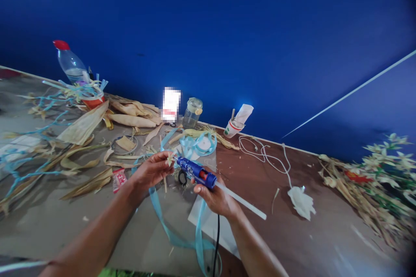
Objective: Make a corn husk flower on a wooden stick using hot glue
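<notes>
My right hand (211, 194) is wrapped round a blue glue gun (191, 170), with a long whitish glue stick (243, 202) poking out of its back end and a black cord hanging below. The gun's nozzle points left, close against a small pale flower (170, 159). Between the fingertips of my left hand (155, 168) that flower is pinched. Whether nozzle and flower touch, I cannot tell. Under both hands, light blue ribbon (159, 212) trails down over the table, and a coil of ribbon (198, 143) lies just behind the gun.
Dried corn husks (133, 114) cover the left and back, beside a red-capped bottle (69, 62). A glass jar (192, 113) and a paper cup (234, 126) stand along the blue wall. A white cable (266, 156) loops at right, near bundled stalks with pale flowers (383, 173).
</notes>
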`<state>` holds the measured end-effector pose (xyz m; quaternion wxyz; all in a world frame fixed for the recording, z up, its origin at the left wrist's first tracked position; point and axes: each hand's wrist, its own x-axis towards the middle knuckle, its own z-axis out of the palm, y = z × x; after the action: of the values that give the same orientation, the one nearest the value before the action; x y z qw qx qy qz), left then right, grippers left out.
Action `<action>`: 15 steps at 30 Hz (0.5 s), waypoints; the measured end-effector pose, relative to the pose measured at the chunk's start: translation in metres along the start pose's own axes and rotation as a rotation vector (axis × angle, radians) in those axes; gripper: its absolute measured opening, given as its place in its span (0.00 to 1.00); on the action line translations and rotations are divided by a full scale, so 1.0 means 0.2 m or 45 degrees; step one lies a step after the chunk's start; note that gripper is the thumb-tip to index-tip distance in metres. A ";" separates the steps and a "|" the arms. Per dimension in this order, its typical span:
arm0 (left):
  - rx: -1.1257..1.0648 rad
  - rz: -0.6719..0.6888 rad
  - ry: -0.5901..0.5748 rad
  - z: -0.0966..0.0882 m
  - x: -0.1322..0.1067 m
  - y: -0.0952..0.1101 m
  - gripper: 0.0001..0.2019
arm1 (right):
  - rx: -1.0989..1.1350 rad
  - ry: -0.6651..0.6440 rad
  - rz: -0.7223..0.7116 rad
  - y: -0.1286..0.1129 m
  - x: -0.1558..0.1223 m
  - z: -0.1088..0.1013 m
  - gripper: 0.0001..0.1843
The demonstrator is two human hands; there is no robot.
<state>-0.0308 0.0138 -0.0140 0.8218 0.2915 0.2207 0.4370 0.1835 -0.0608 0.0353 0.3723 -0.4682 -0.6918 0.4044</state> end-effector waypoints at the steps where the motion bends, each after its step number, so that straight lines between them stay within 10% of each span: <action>1: -0.002 0.001 0.011 0.00 0.00 0.00 0.11 | -0.003 -0.005 0.000 0.00 0.00 0.00 0.24; 15: -0.048 -0.054 0.048 0.01 -0.01 0.01 0.17 | -0.009 -0.027 0.025 0.00 0.01 0.01 0.24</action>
<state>-0.0320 0.0122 -0.0106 0.8320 0.2628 0.2342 0.4289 0.1814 -0.0601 0.0351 0.3594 -0.4719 -0.6925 0.4105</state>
